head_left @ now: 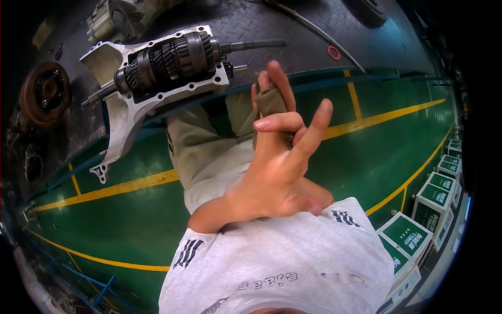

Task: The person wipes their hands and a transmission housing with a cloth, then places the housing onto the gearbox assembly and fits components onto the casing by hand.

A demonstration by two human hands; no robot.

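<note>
My left hand (280, 165) crosses in front of my chest, with a bent finger pressing on an olive-brown cloth (273, 103) and another finger sticking out to the right. My right hand (281, 81) is mostly hidden behind the left one and the cloth. Its fingertips show above, around the cloth's upper end. Beyond the hands, on the dark metal bench, lies an open grey gearbox housing half (117, 125). A gear shaft assembly (175, 57) rests inside, and its splined end (259, 44) points right, close to my fingertips.
On the bench are a rusty round part (44, 94), another metal housing (117, 21), a thin rod (319, 34) and a small red ring (333, 52). Green-and-white boxes (405, 235) line the right side of the green floor (141, 214).
</note>
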